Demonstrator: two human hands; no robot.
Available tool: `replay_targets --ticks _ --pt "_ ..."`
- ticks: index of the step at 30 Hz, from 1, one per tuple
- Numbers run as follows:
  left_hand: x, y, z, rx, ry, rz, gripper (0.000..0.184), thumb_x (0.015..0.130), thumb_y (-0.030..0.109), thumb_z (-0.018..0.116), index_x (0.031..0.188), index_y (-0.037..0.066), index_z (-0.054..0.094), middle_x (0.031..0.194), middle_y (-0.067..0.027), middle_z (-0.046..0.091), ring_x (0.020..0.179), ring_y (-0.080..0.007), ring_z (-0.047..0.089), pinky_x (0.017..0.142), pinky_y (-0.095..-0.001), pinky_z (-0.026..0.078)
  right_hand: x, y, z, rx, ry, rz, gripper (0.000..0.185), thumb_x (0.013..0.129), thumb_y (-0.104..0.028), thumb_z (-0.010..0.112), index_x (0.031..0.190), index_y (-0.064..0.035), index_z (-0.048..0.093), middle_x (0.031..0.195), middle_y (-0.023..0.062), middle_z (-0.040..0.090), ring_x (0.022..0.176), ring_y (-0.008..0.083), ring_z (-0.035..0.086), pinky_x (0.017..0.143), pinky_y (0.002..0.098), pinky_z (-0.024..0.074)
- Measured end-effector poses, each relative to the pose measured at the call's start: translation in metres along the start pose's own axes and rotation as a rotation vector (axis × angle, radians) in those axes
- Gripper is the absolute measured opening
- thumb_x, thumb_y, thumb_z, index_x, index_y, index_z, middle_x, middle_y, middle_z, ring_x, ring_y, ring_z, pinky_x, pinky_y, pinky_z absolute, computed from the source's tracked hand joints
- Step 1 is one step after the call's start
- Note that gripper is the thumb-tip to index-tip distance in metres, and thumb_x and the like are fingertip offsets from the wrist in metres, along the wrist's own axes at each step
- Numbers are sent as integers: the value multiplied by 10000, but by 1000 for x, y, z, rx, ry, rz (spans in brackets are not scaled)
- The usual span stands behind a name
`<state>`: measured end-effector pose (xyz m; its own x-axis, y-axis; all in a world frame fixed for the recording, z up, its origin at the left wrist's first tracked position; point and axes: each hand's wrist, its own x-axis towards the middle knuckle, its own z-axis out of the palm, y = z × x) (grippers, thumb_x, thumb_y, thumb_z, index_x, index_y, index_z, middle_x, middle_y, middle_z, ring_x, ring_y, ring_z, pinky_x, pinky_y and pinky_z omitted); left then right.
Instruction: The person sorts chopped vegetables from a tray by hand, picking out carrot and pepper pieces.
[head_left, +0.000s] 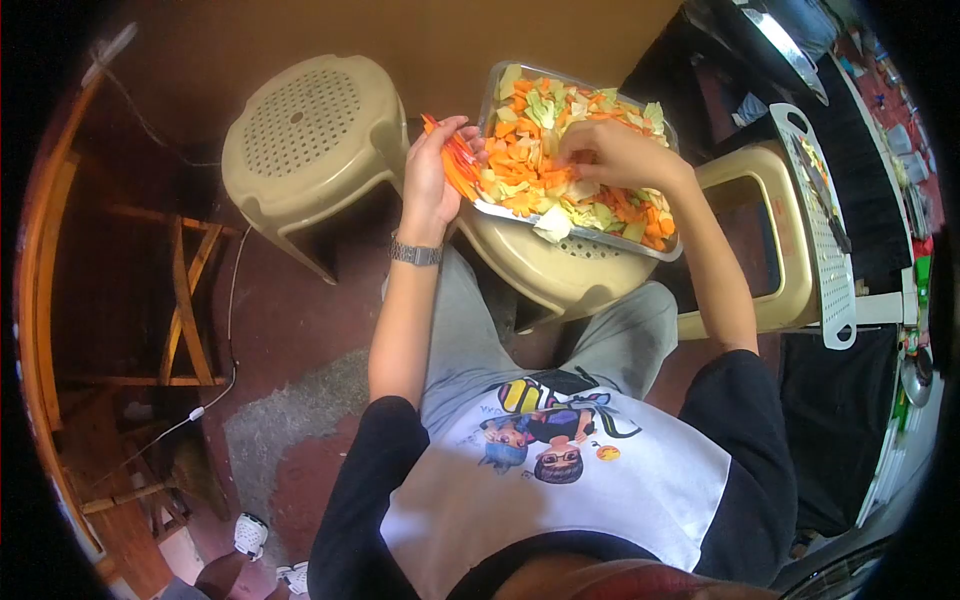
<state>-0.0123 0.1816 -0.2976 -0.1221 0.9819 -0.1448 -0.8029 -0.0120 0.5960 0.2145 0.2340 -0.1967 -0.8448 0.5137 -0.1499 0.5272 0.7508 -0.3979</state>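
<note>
Right now, the left hand (436, 172) holds a bunch of long, thin red and orange strips (460, 170). The strips may be peppers or carrots, but it is hard to tell. The hand is curled around them, next to the left side of a big silver tray (664, 254). A shiny watch (415, 252) is on the left wrist.

The tray sits on a round tan stool (540, 278), just past the knees. It is full of cut vegetables (520, 150). There are lots of orange bits, with pale green and yellow leafy bits mixed in. One leafy piece (553, 224) pokes over the near edge.

The right hand (605, 158) reaches over the tray, and its fingers bend down into the food. I cannot tell if they pinch a piece.

To the left is another tan stool (300, 118) with little holes in its top. To the right, a pale board (832, 270) with holes is at one more stool (752, 168). A dark knife (832, 215) lies on the board, near some small food bits (812, 155).
</note>
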Motion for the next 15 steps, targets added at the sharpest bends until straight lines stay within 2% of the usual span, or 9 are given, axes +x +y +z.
replay_targets --ticks 4,7,11,12,15 --pt "0 -2 -3 32 -15 22 222 884 163 486 1010 -15 526 910 -134 580 805 -218 585 692 -324 518 1 0 -9 -18 -28 58 211 752 -100 567 935 -15 627 911 114 602 864 251 583 788 326 457" --pt "2 -4 0 28 -23 29 217 881 160 490 1004 -14 527 917 -136 576 811 -217 581 689 -323 516 18 -6 -4 -86 191 -123 201 768 -122 561 927 -18 628 900 119 609 849 254 586 785 335 457" --pt "3 -6 4 25 -33 28 212 879 158 493 1000 -14 528 925 -138 572 812 -216 577 689 -322 512 40 -29 18 -26 1 -125 184 744 -87 599 909 -9 622 910 121 625 805 257 593 751 332 463" --pt "3 -5 4 29 -34 31 212 880 157 493 999 -14 528 926 -138 571 811 -217 577 689 -323 511 47 -32 23 -120 -128 -56 192 726 -67 620 910 -13 629 857 125 638 765 261 602 719 329 468" --pt "3 -5 1 38 -17 32 214 881 157 490 1003 -14 526 926 -138 571 811 -215 575 694 -320 509 50 -15 31 8 40 -32 190 728 -94 645 898 -11 634 799 137 636 722 258 608 681 329 469"
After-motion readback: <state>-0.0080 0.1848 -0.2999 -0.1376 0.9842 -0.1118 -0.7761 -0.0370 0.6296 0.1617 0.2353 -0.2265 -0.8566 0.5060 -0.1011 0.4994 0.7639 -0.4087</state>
